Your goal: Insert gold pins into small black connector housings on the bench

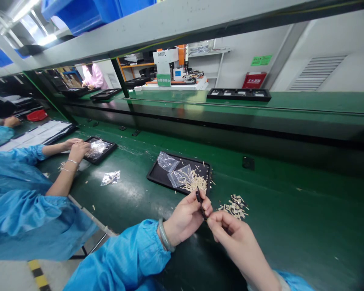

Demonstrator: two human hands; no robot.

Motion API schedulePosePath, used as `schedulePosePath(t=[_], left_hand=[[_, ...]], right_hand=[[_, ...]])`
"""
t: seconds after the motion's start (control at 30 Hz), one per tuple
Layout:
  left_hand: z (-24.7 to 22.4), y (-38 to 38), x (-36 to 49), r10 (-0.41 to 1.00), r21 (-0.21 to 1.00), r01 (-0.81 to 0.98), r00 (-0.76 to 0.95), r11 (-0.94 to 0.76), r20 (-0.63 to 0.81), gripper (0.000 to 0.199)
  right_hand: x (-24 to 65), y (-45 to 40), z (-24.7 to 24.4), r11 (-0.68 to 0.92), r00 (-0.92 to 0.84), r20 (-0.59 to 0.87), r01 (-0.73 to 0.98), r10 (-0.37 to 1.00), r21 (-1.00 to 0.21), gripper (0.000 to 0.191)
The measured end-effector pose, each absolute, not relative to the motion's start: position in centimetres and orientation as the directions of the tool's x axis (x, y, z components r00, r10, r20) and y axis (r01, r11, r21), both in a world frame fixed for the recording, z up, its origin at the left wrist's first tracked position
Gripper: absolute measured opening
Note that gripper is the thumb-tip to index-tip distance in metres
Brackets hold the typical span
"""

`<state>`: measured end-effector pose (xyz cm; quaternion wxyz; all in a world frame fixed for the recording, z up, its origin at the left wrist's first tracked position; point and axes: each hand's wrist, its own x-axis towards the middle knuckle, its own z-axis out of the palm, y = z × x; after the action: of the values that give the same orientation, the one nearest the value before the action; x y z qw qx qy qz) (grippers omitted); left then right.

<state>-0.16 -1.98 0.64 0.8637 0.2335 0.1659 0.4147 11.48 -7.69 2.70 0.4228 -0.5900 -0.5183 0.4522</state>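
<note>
A thin black strip-like part (pixel 199 199) is pinched between the thumb and fingers of my left hand (pixel 186 216). My right hand (pixel 230 232) meets the lower end of that part, its thumb and index finger pressed together; whatever sits between those fingertips is too small to make out. Just beyond my left hand is a black tray (pixel 157 178) holding clear plastic bags (pixel 182 176) and a heap of small beige strips (pixel 197 182). Past my right hand lies a loose pile of beige and dark pieces (pixel 235 207) on the green table (pixel 291 210).
To the left, a co-worker in a blue sleeve (pixel 15 218) handles a smaller black tray (pixel 104 155). A small clear bag (pixel 111 178) lies between us. A flat black piece (pixel 248 162) rests farther back. Overhead runs a grey shelf beam (pixel 182 24).
</note>
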Motion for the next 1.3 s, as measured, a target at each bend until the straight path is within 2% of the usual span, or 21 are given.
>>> schedulePosePath(t=[0.27,0.4,0.5,0.63,0.87,1.0,1.3], left_hand=[[1.2,-2.0,-0.4,0.855,0.74,-0.515,0.496,0.431,-0.153,0.018],[1.4,-2.1,-0.4,0.904,0.861,-0.41,0.411,0.302,-0.121,0.021],[1.2,-2.4,-0.5,0.93,0.908,-0.361,0.36,0.211,-0.073,0.021],[1.0,-2.7,-0.6,0.949,0.928,-0.343,0.314,0.148,-0.035,0.021],[1.0,-3.4,-0.5,0.964,0.923,-0.356,0.262,0.146,-0.051,0.021],[1.1,-3.6,-0.3,0.973,0.924,-0.36,0.224,0.131,-0.05,0.022],[1.0,-4.0,-0.3,0.979,0.93,-0.357,0.202,0.085,-0.012,0.021]], right_hand=[[11.9,-7.9,2.3,-0.071,0.055,-0.059,0.244,0.997,-0.967,0.029],[11.9,-8.0,2.2,-0.022,0.063,-0.005,0.266,0.998,-0.964,0.028],[11.8,-8.1,2.4,0.027,0.082,0.055,0.304,0.995,-0.952,0.026],[11.7,-8.2,2.5,0.07,0.098,0.108,0.333,0.989,-0.94,0.024],[11.4,-8.6,2.5,0.101,0.15,0.158,0.334,0.976,-0.937,0.023],[11.1,-8.9,2.6,0.062,0.22,0.135,0.31,0.966,-0.949,0.023],[11.0,-9.1,1.9,0.063,0.192,0.119,0.273,0.974,-0.96,0.023]])
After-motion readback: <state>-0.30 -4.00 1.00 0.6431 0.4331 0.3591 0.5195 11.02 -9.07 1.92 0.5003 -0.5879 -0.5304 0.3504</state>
